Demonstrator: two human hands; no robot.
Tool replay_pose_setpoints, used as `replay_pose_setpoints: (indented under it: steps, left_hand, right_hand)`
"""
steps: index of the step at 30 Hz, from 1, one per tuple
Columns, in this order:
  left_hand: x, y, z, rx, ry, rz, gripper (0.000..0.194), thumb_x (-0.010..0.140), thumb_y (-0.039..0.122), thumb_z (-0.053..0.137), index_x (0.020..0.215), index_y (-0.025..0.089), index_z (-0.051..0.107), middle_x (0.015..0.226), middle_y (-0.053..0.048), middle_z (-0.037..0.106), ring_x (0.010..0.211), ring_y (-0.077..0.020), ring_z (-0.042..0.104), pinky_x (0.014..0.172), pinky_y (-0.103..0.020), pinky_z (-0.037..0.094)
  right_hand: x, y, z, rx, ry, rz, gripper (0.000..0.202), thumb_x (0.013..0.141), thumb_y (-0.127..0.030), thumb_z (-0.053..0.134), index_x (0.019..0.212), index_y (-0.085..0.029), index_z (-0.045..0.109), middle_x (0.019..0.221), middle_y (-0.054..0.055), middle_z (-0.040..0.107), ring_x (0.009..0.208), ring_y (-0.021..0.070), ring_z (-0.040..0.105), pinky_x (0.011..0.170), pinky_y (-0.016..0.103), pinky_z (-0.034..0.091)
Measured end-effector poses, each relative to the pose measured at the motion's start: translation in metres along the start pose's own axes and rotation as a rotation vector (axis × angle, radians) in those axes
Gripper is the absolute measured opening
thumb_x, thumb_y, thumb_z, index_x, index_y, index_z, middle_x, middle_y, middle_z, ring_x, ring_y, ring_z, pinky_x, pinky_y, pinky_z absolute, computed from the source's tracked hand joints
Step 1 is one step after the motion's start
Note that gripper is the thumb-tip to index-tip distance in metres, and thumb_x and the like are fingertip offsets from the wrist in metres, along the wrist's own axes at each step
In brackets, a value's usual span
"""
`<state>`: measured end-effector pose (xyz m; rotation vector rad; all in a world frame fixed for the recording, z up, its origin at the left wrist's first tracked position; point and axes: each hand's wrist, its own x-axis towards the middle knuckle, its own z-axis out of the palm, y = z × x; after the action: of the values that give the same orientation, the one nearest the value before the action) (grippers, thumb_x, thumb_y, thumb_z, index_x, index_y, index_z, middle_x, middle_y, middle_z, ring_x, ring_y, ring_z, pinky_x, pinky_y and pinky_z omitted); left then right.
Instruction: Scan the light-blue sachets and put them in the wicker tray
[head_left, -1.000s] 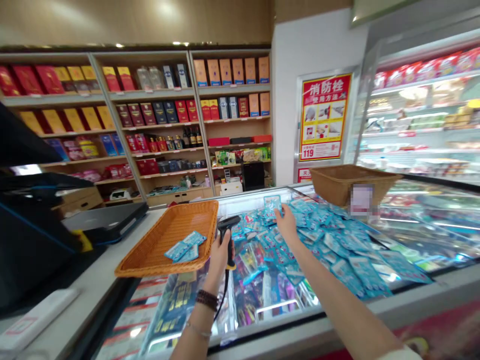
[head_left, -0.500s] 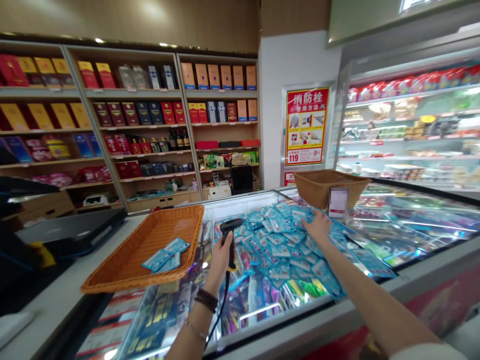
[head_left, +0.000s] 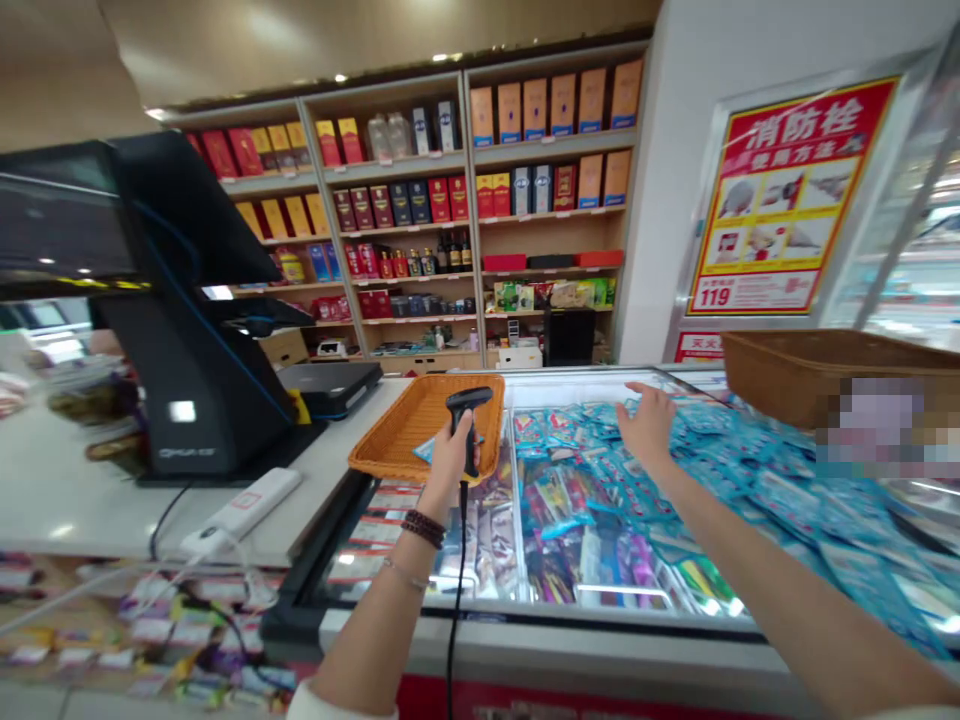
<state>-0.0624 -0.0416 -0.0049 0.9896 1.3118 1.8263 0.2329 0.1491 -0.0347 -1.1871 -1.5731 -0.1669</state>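
Left hand (head_left: 450, 450) gripping a black handheld scanner (head_left: 469, 400) in front of an orange wicker basket (head_left: 397, 420); right hand (head_left: 649, 425) open, fingers spread, at a pile of blue packets (head_left: 709, 450).

A red-and-yellow poster (head_left: 787, 200) on the wall reads "消防栓 使用方法" (fire hydrant, how to use) and "119"; the logo on the black terminal (head_left: 195, 390), at left on the white tabletop (head_left: 97, 515), is too blurred to read. The wicker basket holds blue packaging, partly hidden by the left hand. The pile lies on a glass-topped case (head_left: 577, 635) with colourful packages visible under the glass. A brown basket (head_left: 780, 385) stands behind the pile, its label pixelated, its contents hidden. Boxes and bottles fill the shelves (head_left: 551, 235) beyond.
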Motion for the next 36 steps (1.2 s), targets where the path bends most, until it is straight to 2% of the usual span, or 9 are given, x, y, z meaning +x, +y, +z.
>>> replay_pose_setpoints:
  steps: [4, 8, 13, 16, 20, 25, 28, 32, 36]
  left_hand:
    - [0.004, 0.015, -0.056, 0.100, 0.162, 0.019, 0.054, 0.079, 0.070, 0.074, 0.070, 0.020, 0.054, 0.053, 0.004, 0.052, 0.041, -0.0103, 0.049, 0.040, -0.022, 0.037]
    - [0.003, 0.009, -0.099, 0.177, 0.263, 0.021, 0.048, 0.085, 0.064, 0.069, 0.071, 0.022, 0.051, 0.054, 0.003, 0.054, 0.040, -0.0115, 0.048, 0.038, -0.023, 0.037]
    - [-0.004, -0.016, -0.119, 0.274, 0.339, 0.034, 0.048, 0.090, 0.065, 0.065, 0.070, 0.023, 0.052, 0.052, 0.002, 0.053, 0.039, -0.0123, 0.047, 0.038, -0.024, 0.036]
    - [-0.006, -0.023, -0.119, 0.309, 0.366, 0.036, 0.050, 0.093, 0.066, 0.060, 0.069, 0.023, 0.052, 0.050, 0.002, 0.051, 0.038, -0.0129, 0.046, 0.039, -0.024, 0.036]
    - [-0.006, -0.025, -0.117, 0.327, 0.399, 0.025, 0.047, 0.095, 0.063, 0.060, 0.071, 0.023, 0.054, 0.051, 0.002, 0.052, 0.040, -0.0140, 0.048, 0.042, -0.025, 0.037]
    - [-0.003, -0.023, -0.119, 0.354, 0.415, 0.033, 0.043, 0.092, 0.062, 0.066, 0.077, 0.022, 0.059, 0.054, 0.001, 0.056, 0.045, -0.0166, 0.054, 0.047, -0.027, 0.041]
    - [-0.002, -0.020, -0.116, 0.371, 0.403, 0.021, 0.043, 0.091, 0.061, 0.067, 0.074, 0.023, 0.058, 0.054, 0.001, 0.055, 0.045, -0.0168, 0.054, 0.047, -0.027, 0.040]
    - [-0.009, -0.019, -0.096, 0.335, 0.304, -0.029, 0.048, 0.092, 0.066, 0.062, 0.070, 0.024, 0.053, 0.050, 0.003, 0.050, 0.041, -0.0145, 0.048, 0.045, -0.026, 0.036]
    - [-0.020, -0.023, -0.055, 0.303, 0.173, 0.017, 0.053, 0.091, 0.071, 0.061, 0.069, 0.023, 0.051, 0.049, 0.004, 0.048, 0.041, -0.0122, 0.046, 0.044, -0.024, 0.034]
  right_hand:
    - [-0.021, -0.094, 0.063, 0.215, -0.144, -0.148, 0.038, 0.088, -0.022, 0.059, 0.125, -0.016, 0.063, 0.125, 0.018, 0.068, 0.123, 0.0362, 0.058, 0.111, 0.055, 0.040]
    - [-0.049, -0.184, 0.110, 0.287, -0.503, -0.221, 0.039, 0.094, -0.024, 0.061, 0.133, -0.018, 0.065, 0.129, 0.017, 0.071, 0.126, 0.0339, 0.062, 0.112, 0.052, 0.044]
    - [-0.082, -0.243, 0.136, 0.110, -0.929, -0.249, 0.051, 0.095, -0.041, 0.073, 0.138, -0.013, 0.068, 0.142, 0.022, 0.068, 0.137, 0.0345, 0.059, 0.115, 0.044, 0.043]
    - [-0.092, -0.248, 0.142, 0.047, -1.022, -0.223, 0.056, 0.079, -0.044, 0.090, 0.126, -0.016, 0.076, 0.140, 0.021, 0.069, 0.135, 0.0390, 0.061, 0.110, 0.044, 0.047]
    - [-0.091, -0.242, 0.146, 0.037, -1.004, -0.149, 0.062, 0.065, -0.039, 0.098, 0.121, -0.020, 0.080, 0.135, 0.018, 0.074, 0.127, 0.0389, 0.068, 0.102, 0.042, 0.052]
    - [-0.081, -0.239, 0.142, 0.082, -0.863, -0.051, 0.024, 0.086, -0.031, 0.080, 0.108, -0.023, 0.082, 0.114, 0.012, 0.082, 0.112, 0.0319, 0.076, 0.091, 0.036, 0.055]
    - [-0.072, -0.233, 0.134, 0.136, -0.757, -0.007, 0.014, 0.090, -0.028, 0.071, 0.100, -0.024, 0.080, 0.108, 0.009, 0.083, 0.106, 0.0292, 0.077, 0.087, 0.035, 0.055]
    - [-0.064, -0.200, 0.118, 0.423, -0.493, 0.183, 0.015, 0.088, -0.034, 0.069, 0.098, -0.023, 0.072, 0.090, 0.007, 0.082, 0.085, 0.0268, 0.078, 0.078, 0.035, 0.057]
    - [-0.074, -0.137, 0.096, 0.626, -0.353, 0.436, 0.034, 0.082, -0.051, 0.068, 0.101, -0.023, 0.066, 0.072, 0.005, 0.076, 0.064, 0.0274, 0.074, 0.064, 0.036, 0.055]
